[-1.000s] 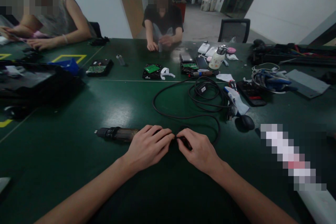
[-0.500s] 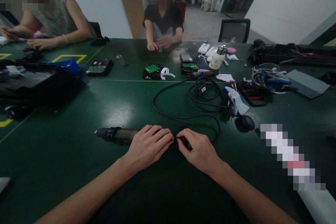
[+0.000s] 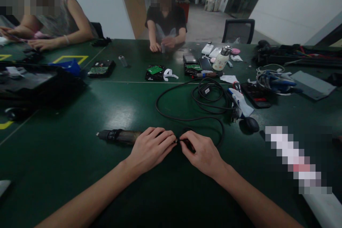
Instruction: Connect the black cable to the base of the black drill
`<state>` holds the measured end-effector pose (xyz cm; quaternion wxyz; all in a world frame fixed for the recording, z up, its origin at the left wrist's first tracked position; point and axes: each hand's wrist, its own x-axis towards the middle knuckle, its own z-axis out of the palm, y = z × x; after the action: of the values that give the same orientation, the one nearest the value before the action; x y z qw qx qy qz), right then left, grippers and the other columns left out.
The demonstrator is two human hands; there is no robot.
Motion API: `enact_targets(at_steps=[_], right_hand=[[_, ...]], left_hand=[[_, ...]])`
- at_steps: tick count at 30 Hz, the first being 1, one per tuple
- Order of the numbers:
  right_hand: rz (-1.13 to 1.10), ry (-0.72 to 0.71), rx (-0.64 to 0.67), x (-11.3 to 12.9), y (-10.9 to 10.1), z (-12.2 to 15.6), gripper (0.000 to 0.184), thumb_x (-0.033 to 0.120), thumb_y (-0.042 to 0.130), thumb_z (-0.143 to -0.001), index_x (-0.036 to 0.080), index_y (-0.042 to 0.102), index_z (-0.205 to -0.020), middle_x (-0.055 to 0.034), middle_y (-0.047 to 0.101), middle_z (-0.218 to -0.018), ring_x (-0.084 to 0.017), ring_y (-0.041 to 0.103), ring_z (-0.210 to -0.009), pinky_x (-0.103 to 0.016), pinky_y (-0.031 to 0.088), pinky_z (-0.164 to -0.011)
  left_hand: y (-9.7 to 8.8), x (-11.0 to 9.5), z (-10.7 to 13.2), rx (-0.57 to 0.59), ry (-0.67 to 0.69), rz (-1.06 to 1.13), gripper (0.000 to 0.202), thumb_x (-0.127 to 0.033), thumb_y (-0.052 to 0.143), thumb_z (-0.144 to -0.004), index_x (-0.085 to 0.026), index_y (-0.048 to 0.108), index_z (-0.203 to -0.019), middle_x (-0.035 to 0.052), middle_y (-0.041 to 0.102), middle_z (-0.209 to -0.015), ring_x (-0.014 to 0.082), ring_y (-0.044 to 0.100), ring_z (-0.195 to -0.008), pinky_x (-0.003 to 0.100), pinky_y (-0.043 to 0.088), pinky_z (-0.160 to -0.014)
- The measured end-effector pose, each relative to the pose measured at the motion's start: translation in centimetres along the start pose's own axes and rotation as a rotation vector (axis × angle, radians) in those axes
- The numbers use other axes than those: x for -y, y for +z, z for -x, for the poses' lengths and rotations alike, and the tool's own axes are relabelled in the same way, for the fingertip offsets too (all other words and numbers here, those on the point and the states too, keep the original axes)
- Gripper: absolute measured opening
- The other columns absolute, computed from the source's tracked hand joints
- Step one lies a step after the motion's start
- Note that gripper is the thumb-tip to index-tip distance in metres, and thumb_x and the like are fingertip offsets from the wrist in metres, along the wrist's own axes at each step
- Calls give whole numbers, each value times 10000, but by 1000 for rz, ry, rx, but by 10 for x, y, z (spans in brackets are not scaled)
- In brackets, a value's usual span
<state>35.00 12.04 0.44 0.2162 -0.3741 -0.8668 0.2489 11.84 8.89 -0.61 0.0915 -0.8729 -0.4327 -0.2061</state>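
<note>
An electric screwdriver lies across the dark green table, its tip toward the left. My left hand is closed over its rear part, and a small brassy end shows just beyond the fingertips. Facing it across a narrow gap, my right hand is closed in a pinch on a dark cable end, mostly hidden by the fingers. A black cable loops from beside that hand toward a coil farther back.
Beyond the coil sit circuit-board units, a cream bottle and another screwdriver. To the left stands a black case. A black rubber bulb lies at right. Two people sit across the table.
Both my hands and the screwdriver stay in place. The person opposite has shifted one hand slightly, and a small cylinder by it shows more clearly.
</note>
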Motion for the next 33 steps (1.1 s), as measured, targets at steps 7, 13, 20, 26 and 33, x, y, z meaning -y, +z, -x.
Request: enact_targets(at_steps=[7,13,20,26,33], right_hand=[[4,21,6,0,1,0,92,215,569,-1011,228,599,-1096,-32,693,-996,-179,683,-852,-290,518,-748],[5,7,-2,0,1,0,91,207,571,-1006,227,603,-1089,-36,694,-982,-184,683,-854,-292,526,-749],[9,13,8,0,0,0,94,212,572,-1005,230,600,-1094,-34,690,-982,-182,679,-848,-291,526,-736],[10,9,16,0,-1,0,103,212,573,-1003,228,602,-1100,-37,691,-990,-185,681,-858,-293,529,-743],[14,12,4,0,1,0,91,208,567,-1006,232,601,-1088,-32,693,-986,-181,680,-845,-288,523,-731]], left_hand=[[0,0,0,6,1,39,212,-288,582,-1021,-238,647,-1217,8,712,-1230,216,647,-1062,400,473,-887],[1,-1,0,-5,-12,17,214,-313,597,-1014,-218,659,-1195,26,721,-1203,215,658,-1039,398,481,-872],[0,0,0,-14,7,20,205,-283,588,-1012,-239,673,-1194,28,726,-1193,216,664,-1041,390,485,-877],[2,-2,-1,-22,-11,-22,170,-322,598,-1011,-221,678,-1122,39,731,-1140,219,670,-998,388,484,-857],[-2,-1,0,11,4,25,227,-290,581,-1012,-255,666,-1219,28,717,-1217,220,659,-1047,393,482,-878]])
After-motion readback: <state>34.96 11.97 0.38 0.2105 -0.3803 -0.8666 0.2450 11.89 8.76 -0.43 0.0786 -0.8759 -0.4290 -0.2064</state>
